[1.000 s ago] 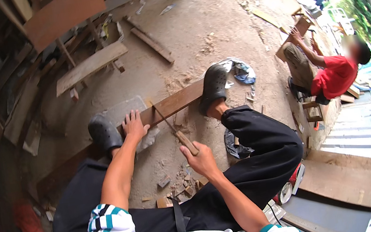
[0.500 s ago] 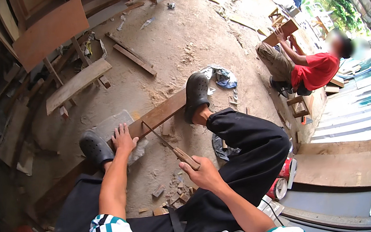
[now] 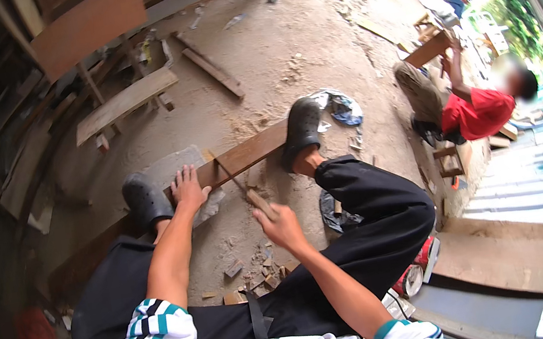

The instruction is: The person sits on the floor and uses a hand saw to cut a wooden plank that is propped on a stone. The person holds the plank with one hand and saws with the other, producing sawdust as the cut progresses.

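Head view: floor (image 3: 255, 65) is stretching past a plank (image 3: 251, 150), its long edges slanting up rightward; the right hand (image 3: 282, 228) is gripping a saw (image 3: 259, 201) pointing forward-left across it, the left hand (image 3: 188, 190) lying spread atop.

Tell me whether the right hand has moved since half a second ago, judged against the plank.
Yes: the right hand, gripping the saw handle, has moved forward, away from the person's body and closer to the plank.
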Demonstrator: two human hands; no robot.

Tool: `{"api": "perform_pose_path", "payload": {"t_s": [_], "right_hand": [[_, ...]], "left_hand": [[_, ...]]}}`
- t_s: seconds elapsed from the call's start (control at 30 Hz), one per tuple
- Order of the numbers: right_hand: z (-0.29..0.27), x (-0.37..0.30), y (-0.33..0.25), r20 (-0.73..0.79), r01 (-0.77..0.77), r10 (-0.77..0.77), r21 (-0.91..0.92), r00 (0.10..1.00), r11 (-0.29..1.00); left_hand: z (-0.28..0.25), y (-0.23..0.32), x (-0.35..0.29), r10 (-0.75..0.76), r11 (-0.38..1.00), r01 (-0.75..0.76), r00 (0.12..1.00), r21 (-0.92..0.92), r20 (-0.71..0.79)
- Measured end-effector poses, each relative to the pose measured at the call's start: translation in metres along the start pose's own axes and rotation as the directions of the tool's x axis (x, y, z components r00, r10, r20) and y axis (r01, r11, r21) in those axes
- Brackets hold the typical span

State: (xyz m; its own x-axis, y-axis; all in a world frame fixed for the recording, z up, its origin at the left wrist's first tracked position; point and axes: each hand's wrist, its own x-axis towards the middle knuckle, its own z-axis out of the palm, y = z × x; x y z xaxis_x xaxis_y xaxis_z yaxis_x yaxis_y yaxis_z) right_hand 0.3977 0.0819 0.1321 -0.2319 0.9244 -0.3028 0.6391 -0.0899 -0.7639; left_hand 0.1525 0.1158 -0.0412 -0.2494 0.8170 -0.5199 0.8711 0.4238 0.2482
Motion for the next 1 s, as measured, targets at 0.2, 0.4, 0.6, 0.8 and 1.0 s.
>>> {"api": "perform_pose_path", "payload": {"t_s": [0.2,0.4,0.6,0.8,1.0], "right_hand": [[-0.018,-0.035,-0.013,0.067,0.043,-0.043,-0.009,0.997,0.999],[0.010,0.004,0.016,0.038,-0.001,0.001,0.003,0.999,1.000],[-0.012,-0.051,0.000,0.034,-0.012,0.010,0.076,0.999,0.997],[0.018,0.002,0.023,0.030,-0.022,0.020,0.060,0.999,0.998],[-0.003,-0.067,0.009,-0.006,0.020,-0.019,0.091,1.000,0.996]], "left_hand": [[0.002,-0.013,-0.003,-0.042,0.999,0.042,0.999,-0.007,-0.011],[-0.001,0.002,-0.001,-0.013,1.000,0.013,1.000,-0.019,-0.013],[0.001,-0.007,-0.001,-0.046,0.999,0.046,0.999,0.001,-0.010],[-0.003,0.003,0.003,-0.036,0.999,0.036,0.999,-0.004,0.006],[-0.004,-0.006,-0.003,-0.065,0.998,0.065,0.998,0.004,0.026]]}}
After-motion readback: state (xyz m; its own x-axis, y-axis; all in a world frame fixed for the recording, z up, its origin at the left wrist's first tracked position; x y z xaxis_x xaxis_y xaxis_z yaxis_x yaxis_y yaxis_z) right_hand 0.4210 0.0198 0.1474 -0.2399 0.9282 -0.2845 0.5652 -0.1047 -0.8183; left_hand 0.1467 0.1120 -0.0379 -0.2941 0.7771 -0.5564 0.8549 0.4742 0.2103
